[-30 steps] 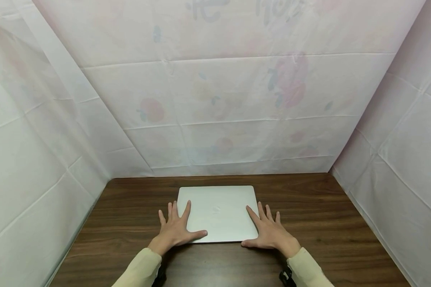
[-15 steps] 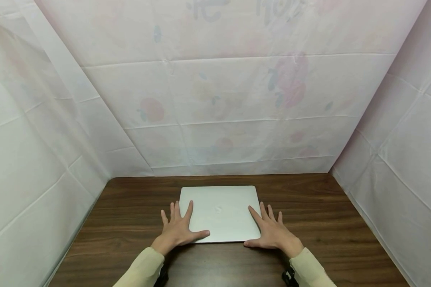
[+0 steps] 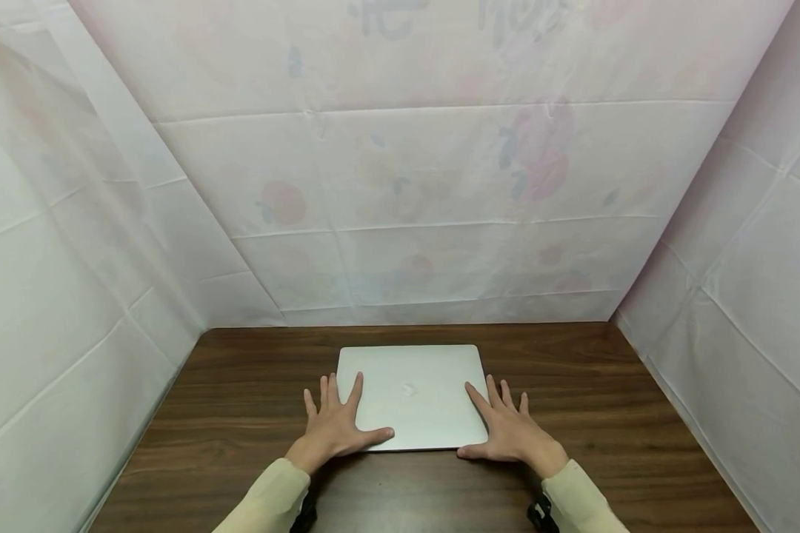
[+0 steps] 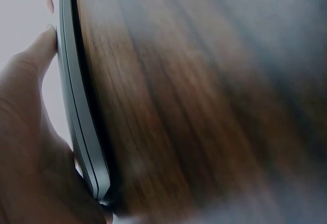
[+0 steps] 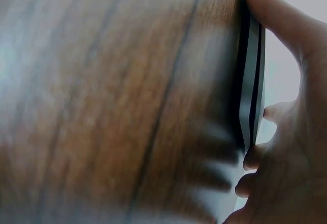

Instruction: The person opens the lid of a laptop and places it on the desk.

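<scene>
Basically, I see the closed laptop (image 3: 415, 406) flat on the table (image 3: 607, 414), long axis 9-to-3, btwn L hand (image 3: 335, 429) at its 8 o'clock & R hand (image 3: 509, 433) at 4, both splayed wide, touching w/o gripping, neither clearly nearer.

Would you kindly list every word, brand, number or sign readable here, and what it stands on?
None can be read.
Back sheet: faint lettering at the top edge, too pale to read.
Closed laptop: a small pale logo, too indistinct to identify.
</scene>
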`<state>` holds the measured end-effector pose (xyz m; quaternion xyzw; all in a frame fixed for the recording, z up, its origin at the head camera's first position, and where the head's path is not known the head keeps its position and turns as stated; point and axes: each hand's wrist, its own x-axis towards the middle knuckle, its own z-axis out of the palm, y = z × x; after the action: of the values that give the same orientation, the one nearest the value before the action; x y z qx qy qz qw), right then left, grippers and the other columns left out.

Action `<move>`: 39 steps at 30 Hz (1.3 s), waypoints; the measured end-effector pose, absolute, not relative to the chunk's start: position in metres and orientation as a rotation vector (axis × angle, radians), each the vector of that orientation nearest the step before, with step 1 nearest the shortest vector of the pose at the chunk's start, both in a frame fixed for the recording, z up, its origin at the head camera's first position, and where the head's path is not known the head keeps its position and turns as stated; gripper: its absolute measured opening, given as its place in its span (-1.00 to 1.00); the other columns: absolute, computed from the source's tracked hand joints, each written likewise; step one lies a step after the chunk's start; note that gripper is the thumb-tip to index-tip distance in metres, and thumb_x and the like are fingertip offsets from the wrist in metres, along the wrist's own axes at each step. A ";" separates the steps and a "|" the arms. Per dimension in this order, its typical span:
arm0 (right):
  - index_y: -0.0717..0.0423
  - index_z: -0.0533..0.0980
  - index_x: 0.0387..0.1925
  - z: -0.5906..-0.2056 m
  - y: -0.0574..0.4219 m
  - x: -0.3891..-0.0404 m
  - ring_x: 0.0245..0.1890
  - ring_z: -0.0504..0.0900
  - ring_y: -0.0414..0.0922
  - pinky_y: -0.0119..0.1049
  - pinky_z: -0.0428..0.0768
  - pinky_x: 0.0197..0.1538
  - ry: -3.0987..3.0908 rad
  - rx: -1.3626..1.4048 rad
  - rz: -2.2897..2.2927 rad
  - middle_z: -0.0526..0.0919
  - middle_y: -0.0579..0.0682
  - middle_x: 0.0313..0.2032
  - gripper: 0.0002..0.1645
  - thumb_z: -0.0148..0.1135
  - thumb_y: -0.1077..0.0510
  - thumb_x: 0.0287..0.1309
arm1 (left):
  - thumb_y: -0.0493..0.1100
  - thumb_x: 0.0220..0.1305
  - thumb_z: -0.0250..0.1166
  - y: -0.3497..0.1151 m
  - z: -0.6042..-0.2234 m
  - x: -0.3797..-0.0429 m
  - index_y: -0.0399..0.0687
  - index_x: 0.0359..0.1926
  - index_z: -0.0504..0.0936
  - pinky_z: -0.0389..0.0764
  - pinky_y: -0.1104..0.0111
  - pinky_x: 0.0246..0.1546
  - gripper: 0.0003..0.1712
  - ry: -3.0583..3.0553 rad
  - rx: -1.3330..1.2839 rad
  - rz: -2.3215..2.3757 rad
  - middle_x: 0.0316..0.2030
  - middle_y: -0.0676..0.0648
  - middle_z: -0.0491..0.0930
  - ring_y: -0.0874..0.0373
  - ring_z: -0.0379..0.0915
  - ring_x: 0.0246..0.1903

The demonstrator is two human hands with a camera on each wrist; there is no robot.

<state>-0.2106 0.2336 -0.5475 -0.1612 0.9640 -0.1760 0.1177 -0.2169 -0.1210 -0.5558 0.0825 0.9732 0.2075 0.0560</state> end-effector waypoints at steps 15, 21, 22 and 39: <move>-0.21 -0.04 0.66 -0.545 0.244 -0.206 0.58 -0.27 0.46 0.63 -0.27 0.38 2.825 -0.476 -0.545 -0.23 0.32 0.63 0.43 0.32 -0.66 -0.08 | 0.81 -0.13 0.18 -0.109 -0.555 -0.213 0.06 0.67 -0.04 -0.58 -0.41 0.42 0.52 2.945 0.238 0.612 0.57 -0.55 -0.25 -0.44 -0.49 0.59; -0.20 -0.02 0.66 -0.545 0.248 -0.205 0.58 -0.28 0.47 0.63 -0.28 0.38 2.838 -0.471 -0.556 -0.21 0.32 0.63 0.42 0.34 -0.64 -0.08 | 0.79 -0.09 0.17 -0.103 -0.550 -0.212 0.08 0.68 -0.07 -0.53 -0.41 0.43 0.50 2.928 0.222 0.578 0.58 -0.53 -0.27 -0.43 -0.50 0.59; -0.20 -0.02 0.66 -0.544 0.248 -0.205 0.58 -0.28 0.46 0.63 -0.28 0.38 2.840 -0.469 -0.555 -0.21 0.31 0.63 0.42 0.34 -0.65 -0.08 | 0.79 -0.09 0.17 -0.102 -0.550 -0.212 0.08 0.67 -0.07 -0.51 -0.42 0.43 0.50 2.929 0.222 0.576 0.58 -0.53 -0.26 -0.44 -0.50 0.59; -0.18 -0.02 0.66 -0.547 0.259 -0.203 0.57 -0.28 0.49 0.67 -0.27 0.33 2.845 -0.478 -0.571 -0.22 0.33 0.63 0.41 0.35 -0.63 -0.06 | 0.83 -0.15 0.15 -0.093 -0.552 -0.211 0.09 0.68 -0.07 -0.54 -0.38 0.45 0.53 2.933 0.226 0.590 0.58 -0.52 -0.26 -0.42 -0.51 0.60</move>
<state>-0.2032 0.2594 -0.5466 -0.1616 0.9625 -0.1932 0.1004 -0.2113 -0.0932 -0.5525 0.0753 0.9751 0.1962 0.0706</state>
